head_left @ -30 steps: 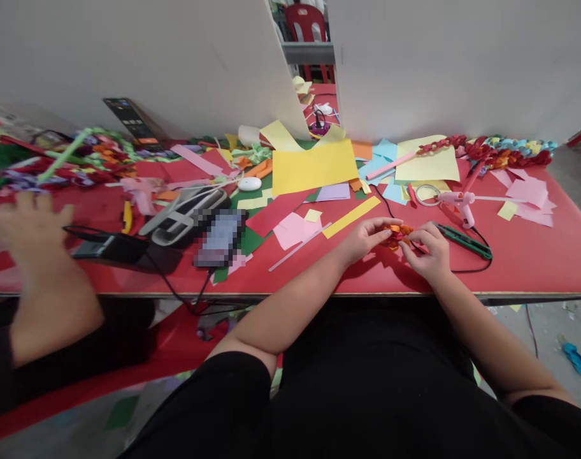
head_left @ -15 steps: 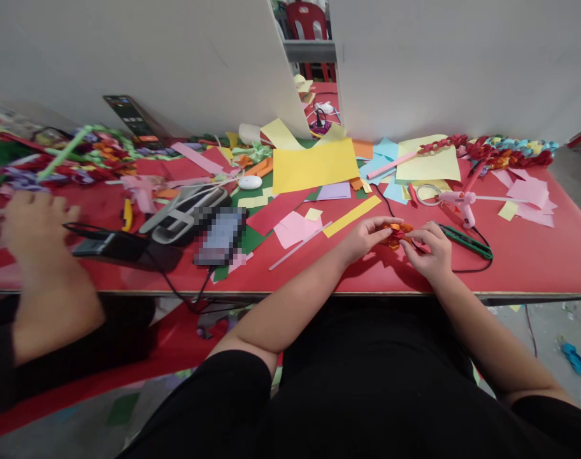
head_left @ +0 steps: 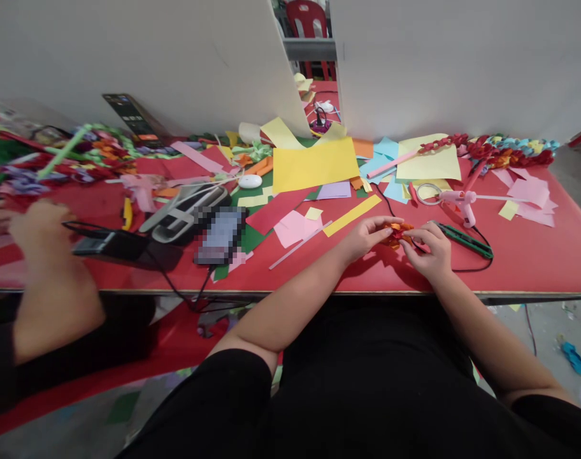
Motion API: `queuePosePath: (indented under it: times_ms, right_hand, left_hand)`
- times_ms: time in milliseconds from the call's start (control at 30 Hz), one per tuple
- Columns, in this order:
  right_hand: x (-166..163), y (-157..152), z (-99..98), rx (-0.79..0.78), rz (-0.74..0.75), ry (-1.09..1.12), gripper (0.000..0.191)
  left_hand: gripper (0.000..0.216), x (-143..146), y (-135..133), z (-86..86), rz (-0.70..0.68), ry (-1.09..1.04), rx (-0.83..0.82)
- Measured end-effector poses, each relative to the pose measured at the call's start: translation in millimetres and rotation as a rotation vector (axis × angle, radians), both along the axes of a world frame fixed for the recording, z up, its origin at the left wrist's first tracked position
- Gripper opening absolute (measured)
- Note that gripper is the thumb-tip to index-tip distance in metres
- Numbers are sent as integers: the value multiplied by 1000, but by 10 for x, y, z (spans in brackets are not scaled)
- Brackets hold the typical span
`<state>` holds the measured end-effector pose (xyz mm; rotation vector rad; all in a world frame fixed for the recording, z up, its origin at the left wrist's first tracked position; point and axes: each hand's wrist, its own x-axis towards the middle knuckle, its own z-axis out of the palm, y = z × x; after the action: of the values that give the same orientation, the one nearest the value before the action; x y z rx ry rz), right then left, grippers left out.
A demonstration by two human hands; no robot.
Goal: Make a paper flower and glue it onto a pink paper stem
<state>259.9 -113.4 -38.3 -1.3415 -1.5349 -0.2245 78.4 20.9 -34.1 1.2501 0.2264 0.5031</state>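
Between my two hands is a small orange and red folded paper piece, held just above the red table near its front edge. My left hand pinches its left side between thumb and fingers. My right hand has its thumb and fingertips closed on the right side. The fingers cover part of the paper, so its full shape is hidden. Right of my right hand lies a green box cutter. A pink glue gun rests behind it, beside a roll of tape.
Coloured paper sheets, such as a yellow one, cover the table's back half. A phone and a grey case lie to the left. A co-worker's hand is at far left. White panels stand behind, with paper chains along them.
My hands and the orange paper piece stay almost still. At far left the co-worker's hand has shifted slightly, with its fingers curled more.
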Motion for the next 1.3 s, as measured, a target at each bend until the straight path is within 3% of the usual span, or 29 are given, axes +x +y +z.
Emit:
queuePosePath:
  times_ms: [633, 833, 967, 1133, 1300]
  right_hand:
    - [26, 2, -35, -5, 29, -46, 20]
    - [6, 1, -5, 15, 28, -36, 13]
    - [2, -4, 3, 10, 23, -46, 21]
    - [11, -6, -16, -21, 3, -72, 8]
    - [13, -7, -23, -21, 5, -77, 7]
  left_hand:
    - [47, 1, 9, 24, -3, 22, 33]
    - [52, 14, 12, -15, -1, 10, -23]
    - [52, 17, 9, -28, 0, 12, -56]
    - [48, 5, 0, -1, 3, 12, -53]
    - [45, 7, 2, -5, 3, 30, -47]
